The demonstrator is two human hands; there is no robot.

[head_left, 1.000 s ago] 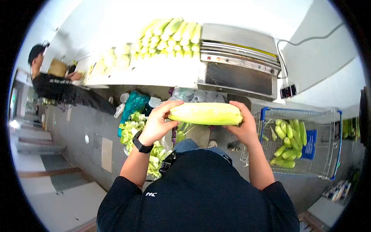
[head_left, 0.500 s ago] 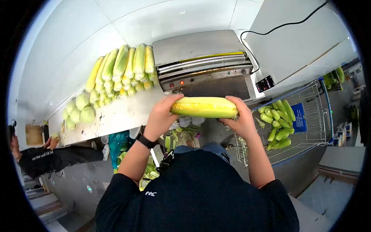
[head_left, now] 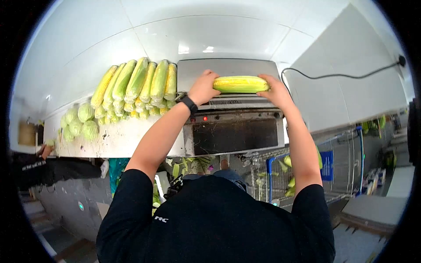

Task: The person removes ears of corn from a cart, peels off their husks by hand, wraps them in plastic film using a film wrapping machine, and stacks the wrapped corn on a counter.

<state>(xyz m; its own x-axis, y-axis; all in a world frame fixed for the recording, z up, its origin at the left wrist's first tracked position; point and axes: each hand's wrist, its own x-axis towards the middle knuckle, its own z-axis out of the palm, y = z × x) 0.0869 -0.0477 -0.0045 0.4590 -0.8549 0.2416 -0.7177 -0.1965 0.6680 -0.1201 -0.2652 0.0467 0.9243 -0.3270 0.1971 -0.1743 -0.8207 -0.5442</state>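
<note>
An ear of corn (head_left: 240, 84), partly husked with yellow kernels showing, lies level between my two hands above the back of a metal wrapping machine (head_left: 234, 131). My left hand (head_left: 205, 87) grips its left end, and my right hand (head_left: 275, 91) grips its right end. A red light glows on the machine's front panel. To the left of the machine, several ears of corn (head_left: 137, 81) are stacked on the white counter (head_left: 131, 136). Several pale green cabbages (head_left: 82, 120) sit further left.
A wire cart (head_left: 346, 162) with green produce stands below right. A black cable (head_left: 337, 76) runs along the right wall. At the far left is another person (head_left: 57, 171) in dark clothes. Leaf scraps (head_left: 184, 165) lie on the floor beyond my body.
Both hands have moved the corn forward and up, from in front of the machine to over its back part. The view has shifted with the head.
</note>
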